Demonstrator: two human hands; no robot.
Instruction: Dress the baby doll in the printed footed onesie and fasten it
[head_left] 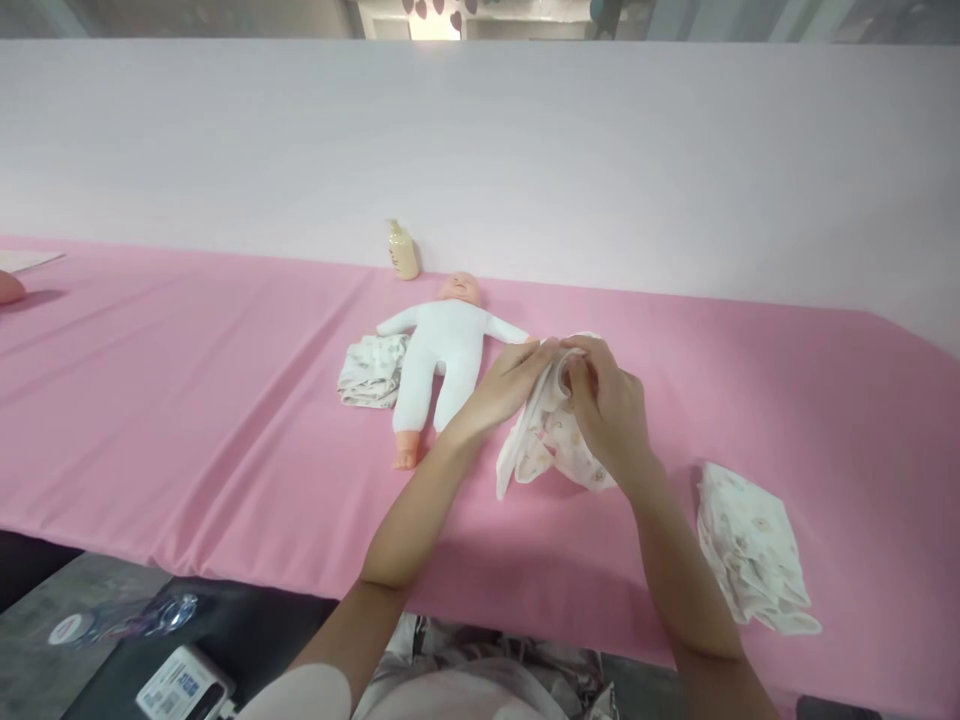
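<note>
A baby doll (442,355) in a white bodysuit lies on its back on the pink tablecloth (187,400). Just right of the doll, my left hand (514,380) and my right hand (607,405) both pinch the top edge of a small white printed garment (544,440), which hangs down onto the cloth. Both hands have their fingers closed on the fabric. A folded printed cloth (371,370) lies against the doll's left side.
A small pump bottle (403,250) stands behind the doll's head by the white wall. Another crumpled printed cloth (754,545) lies at the right near the table's front edge. A person's hand (9,287) shows at the far left edge.
</note>
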